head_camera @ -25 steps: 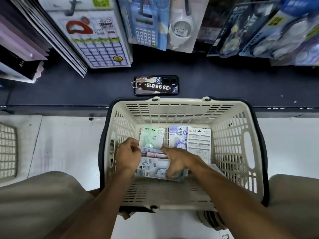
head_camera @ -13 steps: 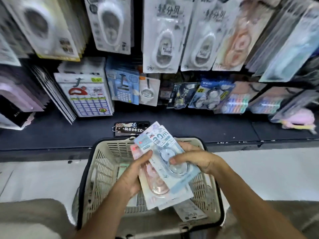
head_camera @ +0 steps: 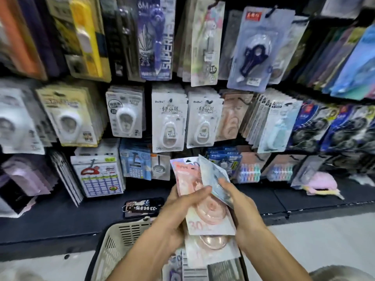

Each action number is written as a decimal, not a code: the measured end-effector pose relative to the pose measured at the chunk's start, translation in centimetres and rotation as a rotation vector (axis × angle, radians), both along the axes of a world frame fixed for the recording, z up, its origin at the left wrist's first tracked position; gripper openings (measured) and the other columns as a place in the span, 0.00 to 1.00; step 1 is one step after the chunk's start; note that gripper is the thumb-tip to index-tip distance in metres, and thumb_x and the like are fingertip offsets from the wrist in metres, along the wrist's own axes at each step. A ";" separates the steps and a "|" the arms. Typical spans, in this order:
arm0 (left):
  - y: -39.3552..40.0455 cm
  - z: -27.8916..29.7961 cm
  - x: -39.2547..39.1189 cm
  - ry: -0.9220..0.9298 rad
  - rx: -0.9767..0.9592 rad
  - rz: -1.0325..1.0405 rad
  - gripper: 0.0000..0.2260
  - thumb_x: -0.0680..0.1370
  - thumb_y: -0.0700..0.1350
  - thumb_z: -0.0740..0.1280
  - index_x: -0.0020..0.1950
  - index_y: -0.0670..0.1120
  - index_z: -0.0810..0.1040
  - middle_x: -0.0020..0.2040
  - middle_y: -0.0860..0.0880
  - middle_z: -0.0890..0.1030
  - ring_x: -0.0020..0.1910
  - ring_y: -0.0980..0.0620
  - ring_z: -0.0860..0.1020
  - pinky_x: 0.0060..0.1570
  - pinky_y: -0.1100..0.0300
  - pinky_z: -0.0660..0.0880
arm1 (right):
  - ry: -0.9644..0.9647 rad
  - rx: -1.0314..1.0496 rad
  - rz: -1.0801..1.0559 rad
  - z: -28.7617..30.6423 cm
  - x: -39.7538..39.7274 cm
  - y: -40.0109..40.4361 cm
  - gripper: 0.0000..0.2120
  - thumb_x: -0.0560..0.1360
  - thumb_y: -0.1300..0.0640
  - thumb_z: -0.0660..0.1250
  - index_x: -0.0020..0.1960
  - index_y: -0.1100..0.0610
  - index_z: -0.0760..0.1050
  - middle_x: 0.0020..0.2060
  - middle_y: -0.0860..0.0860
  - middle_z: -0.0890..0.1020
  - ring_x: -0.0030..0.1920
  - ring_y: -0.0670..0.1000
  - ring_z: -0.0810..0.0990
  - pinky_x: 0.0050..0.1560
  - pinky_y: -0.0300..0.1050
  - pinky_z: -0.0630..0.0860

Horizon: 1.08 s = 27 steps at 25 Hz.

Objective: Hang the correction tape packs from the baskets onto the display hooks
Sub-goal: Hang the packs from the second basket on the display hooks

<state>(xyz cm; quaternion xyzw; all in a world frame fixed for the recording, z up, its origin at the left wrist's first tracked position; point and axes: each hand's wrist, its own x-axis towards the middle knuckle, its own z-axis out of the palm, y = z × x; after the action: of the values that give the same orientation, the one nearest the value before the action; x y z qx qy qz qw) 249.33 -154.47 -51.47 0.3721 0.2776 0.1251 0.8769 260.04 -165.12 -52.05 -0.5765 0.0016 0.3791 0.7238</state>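
I hold a fanned stack of correction tape packs above the basket [head_camera: 113, 240], in front of the display. My left hand [head_camera: 178, 211] has its grip closed on the pink packs [head_camera: 205, 211] — thumb laid across their faces, fingers behind. My right hand [head_camera: 241, 207] has its grip closed on the pale blue pack [head_camera: 211, 175], pinching its lower end so it stands tilted, just off the pink ones. More packs [head_camera: 188, 266] lie in the basket below my wrists. On the dark shelf [head_camera: 60, 216] just beyond the basket rim lies a phone [head_camera: 142, 207] with a key tag on it. Behind it the display hooks carry rows of hanging packs, among them two white ones [head_camera: 168, 120] side by side — much of the wall is blurred.
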 end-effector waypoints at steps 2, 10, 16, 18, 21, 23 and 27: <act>0.2 1.6 -0.7 -0.021 0.105 -0.045 0.32 0.58 0.34 0.80 0.61 0.45 0.80 0.51 0.39 0.87 0.44 0.40 0.87 0.37 0.49 0.84 | -0.093 0.047 -0.157 0.9 -0.3 0.1 0.18 0.69 0.52 0.79 0.56 0.58 0.82 0.46 0.58 0.88 0.47 0.62 0.87 0.48 0.63 0.84; 5.4 7.9 1.2 -0.086 0.399 -0.031 0.35 0.56 0.32 0.82 0.62 0.44 0.79 0.50 0.40 0.88 0.47 0.38 0.87 0.46 0.44 0.84 | -0.617 0.019 -0.172 8.3 7.9 -0.3 0.13 0.76 0.49 0.73 0.60 0.44 0.78 0.49 0.47 0.88 0.36 0.52 0.82 0.26 0.41 0.71; 8.2 7.8 1.1 -0.199 0.363 -0.053 0.38 0.52 0.35 0.81 0.62 0.43 0.78 0.52 0.37 0.87 0.46 0.37 0.87 0.38 0.48 0.84 | -0.462 -0.112 -0.108 7.2 11.8 -0.1 0.09 0.75 0.55 0.73 0.55 0.51 0.82 0.37 0.49 0.86 0.24 0.47 0.76 0.20 0.38 0.64; 8.4 7.3 1.3 -0.222 0.343 -0.075 0.38 0.52 0.36 0.81 0.62 0.42 0.79 0.53 0.35 0.86 0.47 0.35 0.86 0.39 0.47 0.84 | -0.433 -0.113 -0.213 7.0 12.2 -0.3 0.05 0.73 0.56 0.74 0.48 0.50 0.82 0.31 0.48 0.83 0.19 0.45 0.71 0.18 0.35 0.60; 8.6 6.9 1.4 -0.227 0.344 -0.072 0.37 0.53 0.35 0.81 0.61 0.41 0.79 0.53 0.35 0.86 0.47 0.35 0.86 0.39 0.46 0.84 | -0.388 -0.083 -0.285 7.3 12.2 -0.3 0.10 0.73 0.59 0.72 0.52 0.49 0.77 0.36 0.52 0.81 0.20 0.47 0.69 0.19 0.37 0.62; 8.4 6.8 1.5 -0.236 0.349 -0.067 0.38 0.53 0.36 0.81 0.63 0.41 0.78 0.53 0.35 0.86 0.48 0.35 0.86 0.40 0.47 0.84 | -0.360 -0.068 -0.268 7.2 11.8 0.3 0.20 0.76 0.62 0.71 0.63 0.49 0.69 0.48 0.55 0.80 0.29 0.52 0.80 0.26 0.46 0.75; 8.0 6.6 1.7 -0.213 0.360 -0.081 0.39 0.52 0.37 0.81 0.64 0.44 0.77 0.54 0.36 0.86 0.49 0.36 0.86 0.42 0.48 0.84 | -0.457 -0.056 -0.015 6.8 8.3 2.5 0.23 0.77 0.50 0.71 0.70 0.52 0.71 0.61 0.53 0.81 0.50 0.54 0.84 0.48 0.55 0.82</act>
<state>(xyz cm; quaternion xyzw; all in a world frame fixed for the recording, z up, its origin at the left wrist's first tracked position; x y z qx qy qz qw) 251.02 -146.43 -44.86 0.5183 0.1415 0.1760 0.8248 268.30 -162.66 -45.27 -0.6673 -0.1474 0.2333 0.6918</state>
